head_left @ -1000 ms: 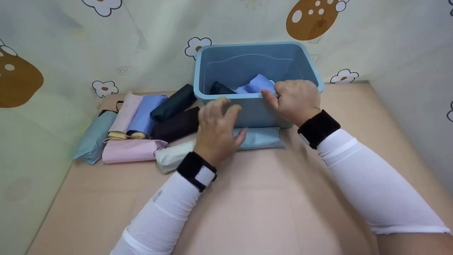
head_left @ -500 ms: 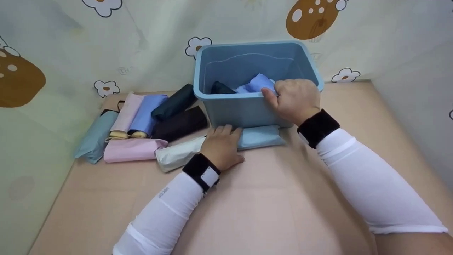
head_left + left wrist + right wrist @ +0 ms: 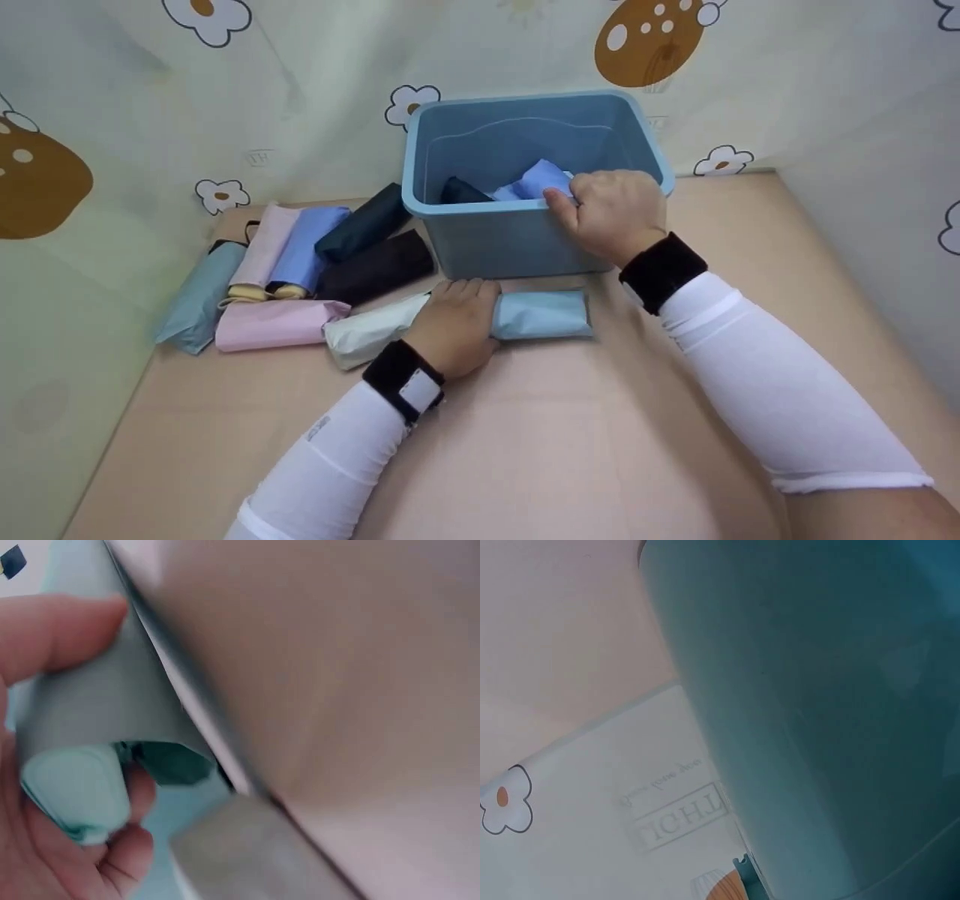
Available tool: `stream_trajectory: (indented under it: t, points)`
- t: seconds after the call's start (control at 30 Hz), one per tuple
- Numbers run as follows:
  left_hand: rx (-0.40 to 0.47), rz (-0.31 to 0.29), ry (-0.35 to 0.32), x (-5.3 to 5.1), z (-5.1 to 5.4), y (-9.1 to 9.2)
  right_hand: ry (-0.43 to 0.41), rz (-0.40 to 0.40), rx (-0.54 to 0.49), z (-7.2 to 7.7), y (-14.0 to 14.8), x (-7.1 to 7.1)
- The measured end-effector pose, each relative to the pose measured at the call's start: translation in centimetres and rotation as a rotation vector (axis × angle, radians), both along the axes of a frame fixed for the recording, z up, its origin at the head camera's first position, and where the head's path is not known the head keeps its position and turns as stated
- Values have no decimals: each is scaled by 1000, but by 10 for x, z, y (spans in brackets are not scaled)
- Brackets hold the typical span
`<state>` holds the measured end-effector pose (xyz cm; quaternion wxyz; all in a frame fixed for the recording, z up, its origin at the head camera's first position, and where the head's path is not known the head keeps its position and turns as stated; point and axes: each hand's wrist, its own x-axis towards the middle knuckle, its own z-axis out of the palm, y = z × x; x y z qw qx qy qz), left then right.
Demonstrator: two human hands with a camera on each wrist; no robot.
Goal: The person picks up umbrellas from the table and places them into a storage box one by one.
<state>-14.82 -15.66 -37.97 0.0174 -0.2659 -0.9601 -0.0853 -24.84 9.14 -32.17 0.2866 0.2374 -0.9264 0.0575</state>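
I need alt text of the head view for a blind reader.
A person's left hand grips a light-blue packet while the right hand holds the front rim of a blue bin. More bundles lie to its left.

Light-blue pouch (image 3: 543,315), blue bin (image 3: 514,244), flower-patterned backdrop (image 3: 322,97)

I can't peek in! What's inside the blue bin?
A blue bundle and a dark bundle show in the blue bin. Its front wall and the right hand hide the rest.

Head camera faces forward and down; wrist cameras look close-up, the right sharing the blue bin (image 3: 495,244)
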Motion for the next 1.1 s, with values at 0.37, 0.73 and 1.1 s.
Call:
stream_trajectory:
  t: [0.37, 0.73, 1.1]
  points:
    - [340, -37, -37, 23, 59, -59, -103, 81, 4, 10, 7, 2]
    - [638, 246, -17, -18, 94, -52, -185, 94, 53, 12, 43, 0]
    - [561, 374, -7, -58, 115, -16, -78, 85, 23, 6, 45, -6]
